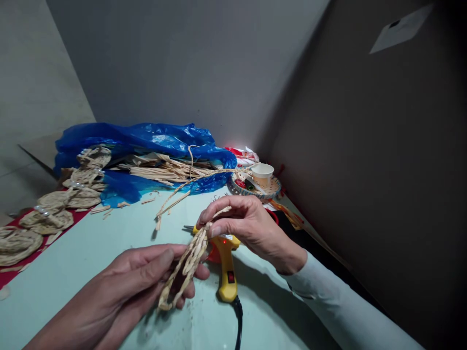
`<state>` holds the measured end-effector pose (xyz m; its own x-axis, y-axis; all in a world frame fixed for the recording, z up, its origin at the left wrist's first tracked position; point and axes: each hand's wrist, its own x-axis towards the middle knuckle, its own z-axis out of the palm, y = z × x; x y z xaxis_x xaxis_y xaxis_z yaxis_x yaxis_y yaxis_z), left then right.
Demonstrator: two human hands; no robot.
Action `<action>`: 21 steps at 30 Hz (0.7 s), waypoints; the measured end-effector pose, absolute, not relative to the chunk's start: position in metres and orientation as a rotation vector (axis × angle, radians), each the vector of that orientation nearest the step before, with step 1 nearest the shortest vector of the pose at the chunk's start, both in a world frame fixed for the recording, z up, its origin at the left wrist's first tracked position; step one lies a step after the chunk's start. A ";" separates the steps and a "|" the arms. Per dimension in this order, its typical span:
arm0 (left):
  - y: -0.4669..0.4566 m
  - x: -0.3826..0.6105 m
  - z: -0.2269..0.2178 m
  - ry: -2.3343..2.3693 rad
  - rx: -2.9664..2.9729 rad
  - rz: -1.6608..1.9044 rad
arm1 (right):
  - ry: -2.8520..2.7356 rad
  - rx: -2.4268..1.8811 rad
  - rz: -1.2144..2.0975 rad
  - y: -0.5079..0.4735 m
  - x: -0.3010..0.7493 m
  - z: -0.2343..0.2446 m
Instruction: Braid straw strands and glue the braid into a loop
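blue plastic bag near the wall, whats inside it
Pale, straw-like strips show at the open front of the blue plastic bag, bundled mostly lengthwise. Whatever lies deeper is covered by the plastic and the front strips, so it can't be told.

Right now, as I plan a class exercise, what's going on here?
Someone has a braided straw-coloured piece in both hands: the left hand supports its lower part, the right hand pinches its upper end. A yellow glue gun, its red light lit, is on the pale table below the right hand. Farther back are loose strips in a blue plastic bag; braided pieces, some beaded, lie to the left.
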<state>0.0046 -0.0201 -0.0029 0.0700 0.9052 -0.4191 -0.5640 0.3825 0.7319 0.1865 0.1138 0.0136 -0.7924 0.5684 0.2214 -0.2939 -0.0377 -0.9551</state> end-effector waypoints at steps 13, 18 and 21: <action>-0.019 0.004 -0.014 1.268 0.657 1.044 | -1.712 -0.363 1.826 0.098 0.183 0.022; -0.015 0.003 -0.011 1.368 0.980 1.021 | -1.729 -0.316 1.797 0.102 0.184 0.019; -0.015 0.004 -0.013 1.276 0.935 1.019 | -1.749 -0.296 1.779 0.104 0.184 0.017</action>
<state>0.0045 -0.0149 -0.0126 0.0167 0.9557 -0.2939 -0.0758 0.2943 0.9527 0.1840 0.1036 0.0171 -0.7837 0.5646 0.2588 -0.2683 0.0679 -0.9609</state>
